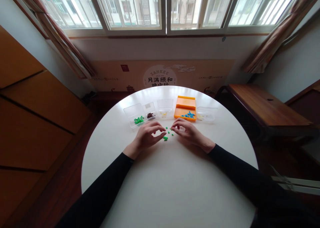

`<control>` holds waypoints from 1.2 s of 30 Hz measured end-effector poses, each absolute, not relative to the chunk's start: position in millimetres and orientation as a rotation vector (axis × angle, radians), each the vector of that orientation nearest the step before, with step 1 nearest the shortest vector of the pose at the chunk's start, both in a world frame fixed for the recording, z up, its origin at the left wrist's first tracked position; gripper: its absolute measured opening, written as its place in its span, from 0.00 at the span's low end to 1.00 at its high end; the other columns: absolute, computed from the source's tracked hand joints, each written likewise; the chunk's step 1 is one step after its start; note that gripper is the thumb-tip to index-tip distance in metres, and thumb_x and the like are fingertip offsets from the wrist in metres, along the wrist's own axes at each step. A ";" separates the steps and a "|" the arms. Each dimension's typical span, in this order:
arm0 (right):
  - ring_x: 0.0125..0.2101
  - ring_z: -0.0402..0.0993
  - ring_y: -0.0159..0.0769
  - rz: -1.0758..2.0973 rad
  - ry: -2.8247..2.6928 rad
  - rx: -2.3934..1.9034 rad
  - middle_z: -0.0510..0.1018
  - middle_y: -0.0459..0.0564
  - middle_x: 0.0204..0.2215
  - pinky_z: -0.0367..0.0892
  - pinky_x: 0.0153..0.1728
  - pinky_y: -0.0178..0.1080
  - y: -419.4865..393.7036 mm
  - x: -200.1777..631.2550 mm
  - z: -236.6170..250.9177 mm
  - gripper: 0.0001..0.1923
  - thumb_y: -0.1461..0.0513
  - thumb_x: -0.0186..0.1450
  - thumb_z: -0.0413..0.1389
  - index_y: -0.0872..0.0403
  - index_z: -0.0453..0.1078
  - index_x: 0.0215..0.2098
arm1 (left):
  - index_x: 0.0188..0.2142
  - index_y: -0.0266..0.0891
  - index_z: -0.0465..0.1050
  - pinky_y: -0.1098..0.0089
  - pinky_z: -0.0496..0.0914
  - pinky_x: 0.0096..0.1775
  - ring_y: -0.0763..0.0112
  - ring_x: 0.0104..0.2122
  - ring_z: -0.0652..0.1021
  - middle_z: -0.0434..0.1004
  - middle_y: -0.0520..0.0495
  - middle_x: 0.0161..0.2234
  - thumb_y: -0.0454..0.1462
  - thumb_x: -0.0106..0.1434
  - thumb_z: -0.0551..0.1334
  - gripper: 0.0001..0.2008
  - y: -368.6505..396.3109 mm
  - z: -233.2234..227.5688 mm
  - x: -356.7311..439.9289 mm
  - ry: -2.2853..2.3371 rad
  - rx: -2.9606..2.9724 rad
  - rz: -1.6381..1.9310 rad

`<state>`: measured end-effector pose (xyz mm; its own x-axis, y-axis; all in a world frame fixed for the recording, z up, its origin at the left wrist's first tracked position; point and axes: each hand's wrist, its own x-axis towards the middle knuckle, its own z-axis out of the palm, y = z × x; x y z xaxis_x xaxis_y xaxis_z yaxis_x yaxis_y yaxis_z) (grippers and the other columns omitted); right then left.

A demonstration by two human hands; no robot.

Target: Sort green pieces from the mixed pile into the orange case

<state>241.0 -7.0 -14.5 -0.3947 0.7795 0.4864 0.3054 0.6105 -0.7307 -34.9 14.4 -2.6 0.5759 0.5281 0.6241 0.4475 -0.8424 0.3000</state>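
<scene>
My left hand (pixel 148 134) hovers at the left of a few loose green pieces, its thumb and forefinger curved with a gap between the tips. Just below its thumb lies a small cluster of green pieces (pixel 165 138). Across from it, my right hand (pixel 187 131) has its fingertips pinched together, and a tiny green piece (pixel 171 129) shows at them. Between the hands, several single green pieces, such as one green bit (pixel 172 134), are scattered on the white round table (pixel 160 188). They look like tiny building bricks, too small to make out fully.
Behind the hands stand clear boxes with green pieces (pixel 139 120), dark brown pieces (pixel 150 115), yellow pieces (pixel 164 114) and pale pieces (pixel 202 116). An open orange case (pixel 185 103) holds blue pieces (pixel 188 115). A wooden bench (pixel 270 104) is at the right.
</scene>
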 end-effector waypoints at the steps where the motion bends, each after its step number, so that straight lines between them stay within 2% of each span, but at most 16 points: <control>1: 0.43 0.79 0.43 0.706 -1.956 -0.855 0.82 0.52 0.42 0.77 0.44 0.45 -7.6 239.8 -13.9 0.11 0.52 0.79 0.61 0.49 0.80 0.43 | 0.41 0.45 0.85 0.65 0.73 0.37 0.71 0.29 0.78 0.86 0.49 0.36 0.43 0.73 0.71 0.05 13.4 -2.0 -33.0 0.836 2.714 1.140; 5: 0.43 0.78 0.42 0.768 -1.916 -0.857 0.82 0.51 0.41 0.76 0.46 0.45 -10.8 234.9 -10.2 0.12 0.51 0.79 0.61 0.49 0.80 0.42 | 0.44 0.46 0.84 0.64 0.73 0.39 0.72 0.29 0.80 0.87 0.51 0.37 0.44 0.72 0.73 0.07 9.6 0.2 -26.3 0.844 2.766 1.227; 11: 0.43 0.79 0.41 0.838 -1.900 -0.838 0.82 0.51 0.42 0.75 0.45 0.43 -13.3 230.0 -8.6 0.14 0.50 0.79 0.61 0.49 0.80 0.42 | 0.40 0.45 0.83 0.63 0.71 0.39 0.72 0.28 0.81 0.87 0.53 0.34 0.44 0.72 0.75 0.07 6.9 2.8 -20.2 0.862 2.805 1.346; 18: 0.41 0.79 0.41 0.839 -1.893 -0.843 0.82 0.52 0.41 0.76 0.43 0.42 -11.6 229.0 -10.4 0.17 0.47 0.79 0.61 0.50 0.81 0.42 | 0.40 0.46 0.85 0.64 0.71 0.40 0.71 0.32 0.83 0.88 0.53 0.34 0.42 0.72 0.74 0.04 3.6 7.7 -19.0 0.865 2.841 1.304; 24: 0.41 0.79 0.41 0.811 -1.902 -0.854 0.82 0.52 0.41 0.76 0.43 0.43 -11.2 228.4 -11.5 0.15 0.50 0.80 0.60 0.50 0.81 0.42 | 0.38 0.47 0.85 0.62 0.72 0.41 0.69 0.31 0.83 0.87 0.53 0.33 0.43 0.71 0.72 0.06 3.9 7.3 -20.4 0.939 2.808 1.258; 29: 0.41 0.79 0.41 0.777 -1.917 -0.913 0.83 0.52 0.40 0.77 0.44 0.44 -11.8 230.9 -13.6 0.13 0.52 0.79 0.61 0.50 0.80 0.42 | 0.36 0.46 0.85 0.63 0.72 0.40 0.73 0.25 0.77 0.86 0.53 0.33 0.43 0.72 0.71 0.08 13.3 7.7 -34.3 1.149 2.663 1.337; 36: 0.39 0.78 0.41 0.716 -1.929 -0.977 0.82 0.51 0.38 0.75 0.42 0.43 -12.6 235.2 -14.2 0.10 0.57 0.77 0.61 0.51 0.80 0.39 | 0.35 0.45 0.86 0.64 0.72 0.42 0.75 0.24 0.76 0.86 0.53 0.34 0.43 0.73 0.70 0.10 24.6 10.3 -55.8 1.290 2.608 1.345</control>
